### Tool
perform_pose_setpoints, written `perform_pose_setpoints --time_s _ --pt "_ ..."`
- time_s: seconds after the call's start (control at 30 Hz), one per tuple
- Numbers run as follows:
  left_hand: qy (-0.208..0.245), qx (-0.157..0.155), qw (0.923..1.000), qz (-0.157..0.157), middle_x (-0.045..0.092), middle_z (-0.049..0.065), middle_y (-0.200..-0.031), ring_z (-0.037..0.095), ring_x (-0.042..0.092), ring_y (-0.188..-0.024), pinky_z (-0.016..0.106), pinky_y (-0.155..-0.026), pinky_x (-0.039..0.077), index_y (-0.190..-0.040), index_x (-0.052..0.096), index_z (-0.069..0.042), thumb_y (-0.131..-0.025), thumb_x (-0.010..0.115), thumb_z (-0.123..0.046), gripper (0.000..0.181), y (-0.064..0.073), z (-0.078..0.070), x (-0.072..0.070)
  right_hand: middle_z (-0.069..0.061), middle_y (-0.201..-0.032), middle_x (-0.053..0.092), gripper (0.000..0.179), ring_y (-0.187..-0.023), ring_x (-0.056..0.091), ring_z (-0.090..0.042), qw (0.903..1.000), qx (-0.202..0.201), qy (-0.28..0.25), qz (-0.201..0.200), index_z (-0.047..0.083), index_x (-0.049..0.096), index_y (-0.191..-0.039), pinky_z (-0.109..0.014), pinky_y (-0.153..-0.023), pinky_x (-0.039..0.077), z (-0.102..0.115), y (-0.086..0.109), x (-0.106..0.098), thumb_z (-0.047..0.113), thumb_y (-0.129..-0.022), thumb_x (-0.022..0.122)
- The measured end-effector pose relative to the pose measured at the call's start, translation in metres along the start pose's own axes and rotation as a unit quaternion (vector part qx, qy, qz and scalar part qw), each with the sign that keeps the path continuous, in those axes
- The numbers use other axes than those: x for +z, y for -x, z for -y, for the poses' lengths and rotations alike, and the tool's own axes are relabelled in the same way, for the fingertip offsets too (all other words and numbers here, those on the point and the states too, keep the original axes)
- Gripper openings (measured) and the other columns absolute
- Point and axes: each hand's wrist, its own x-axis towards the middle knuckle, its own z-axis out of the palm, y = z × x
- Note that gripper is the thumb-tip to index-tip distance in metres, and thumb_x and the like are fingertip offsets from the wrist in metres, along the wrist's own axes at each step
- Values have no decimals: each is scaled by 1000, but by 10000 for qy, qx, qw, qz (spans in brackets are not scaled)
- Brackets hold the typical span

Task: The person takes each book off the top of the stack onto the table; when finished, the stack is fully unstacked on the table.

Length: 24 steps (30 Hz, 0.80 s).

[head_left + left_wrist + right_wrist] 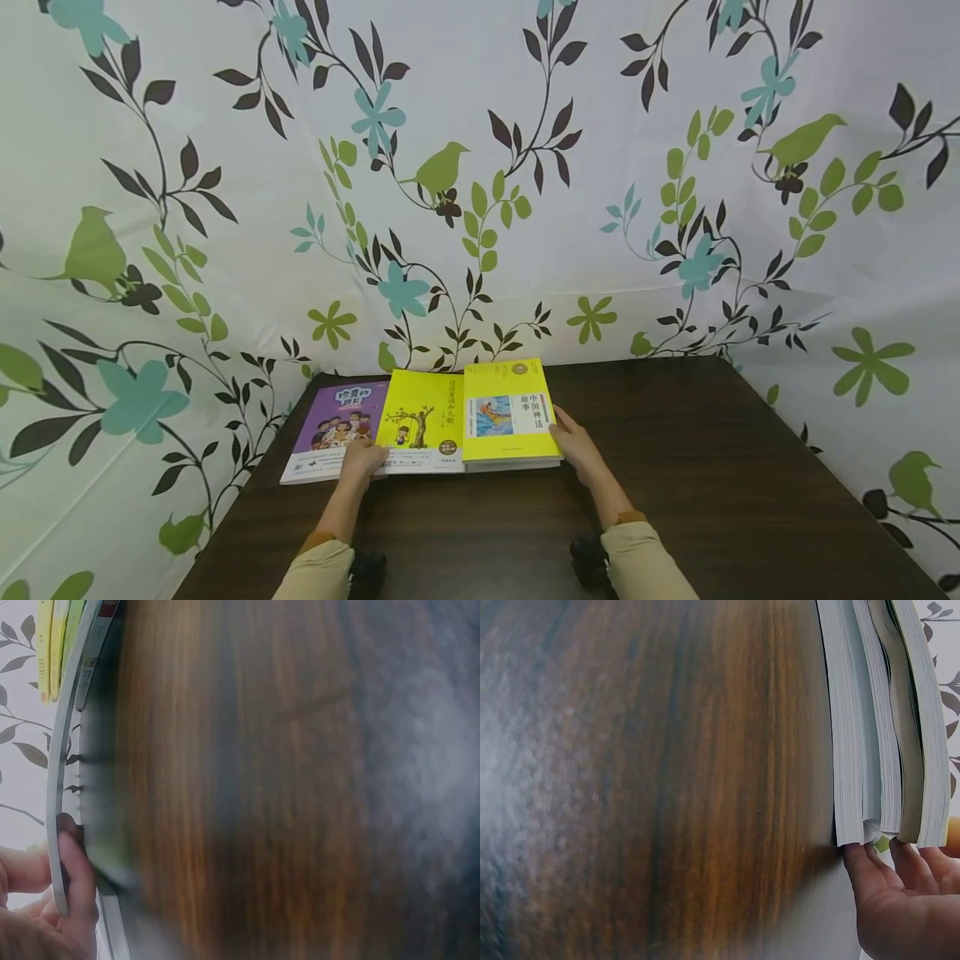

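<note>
A thin yellow book with a tree and swing on its cover lies between two others. My left hand pinches its near left corner; in the left wrist view the pages' edge runs between thumb and fingers, bowed and raised from the table. To its right is a thick yellow book with a blue picture, uppermost on a stack of several books. My right hand touches the stack's right side, fingertips against the book ends. On the left lies a purple book, partly overlapped by the thin yellow one.
The books lie toward the back left of a dark brown table. Behind and beside it hangs a white cloth printed with leaves, birds and flowers. Dark straps sit near both wrists.
</note>
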Motion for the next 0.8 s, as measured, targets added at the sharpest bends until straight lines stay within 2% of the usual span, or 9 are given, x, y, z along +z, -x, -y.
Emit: perform_pose_setpoints --time_s 0.13,0.27,0.37,0.43,0.53,0.6,0.67,0.73,0.8 --pt "52 31 10000 -23 51 38 -115 30 58 -84 28 -56 57 -126 46 25 -89 53 0 45 -1 1 1 -24 -151 39 57 -127 49 -35 9999 -50 -87 45 8 26 -155 -59 -110 32 2 3 1 23 -103 43" --pt "-85 110 9999 -7 49 42 -122 35 59 -90 29 -57 58 -128 42 27 -90 55 -2 50 -1 1 2 -25 -152 37 57 -133 47 -36 9997 -132 -186 111 7 25 -155 -57 -110 35 2 4 0 21 -103 43" --pt "-363 191 9992 -14 49 41 -124 37 60 -95 30 -60 58 -128 43 26 -92 58 -6 51 -1 1 2 -25 -151 39 56 -125 52 -33 9997 -121 -191 99 8 25 -155 -57 -109 36 3 3 -1 23 -103 42" --pt "-651 330 9973 -78 53 39 -119 37 61 -92 32 -61 58 -124 49 24 -91 61 -9 48 0 1 2 -25 -151 40 56 -119 55 -30 9998 -98 -174 74 9 25 -155 -57 -108 36 3 3 -1 24 -104 42" --pt "-1202 615 9905 -259 60 31 -102 33 59 -80 33 -59 53 -108 59 22 -88 65 -14 42 0 1 0 -24 -150 40 57 -115 57 -29 9998 -63 -159 54 10 25 -155 -58 -108 35 3 3 -2 25 -104 42" --pt "-1575 847 9830 -408 59 21 -79 27 53 -66 30 -53 43 -87 63 15 -85 67 -17 33 -1 1 -1 -25 -150 40 57 -115 57 -29 9999 -63 -138 58 9 24 -156 -59 -108 35 4 2 -2 25 -104 42" --pt "-1796 1076 9763 -547 49 9 -62 20 44 -56 28 -48 34 -66 57 5 -82 69 -19 31 -2 2 -1 -26 -150 39 57 -118 56 -31 9999 -56 -129 77 9 24 -156 -60 -108 34 3 2 -2 25 -103 42" --pt "-1995 1248 9698 -647 40 1 -55 17 38 -52 28 -46 28 -58 48 -5 -81 71 -21 36 -4 2 -1 -25 -151 39 57 -120 55 -31 9998 -42 -142 91 9 24 -156 -60 -108 34 2 3 -1 24 -103 42" --pt "-2074 1317 9666 -736 35 -2 -54 15 35 -52 27 -46 26 -54 41 -9 -79 72 -20 41 -4 2 -1 -25 -151 39 58 -120 55 -31 9999 -42 -129 104 9 24 -156 -59 -108 35 2 3 -1 24 -103 42"
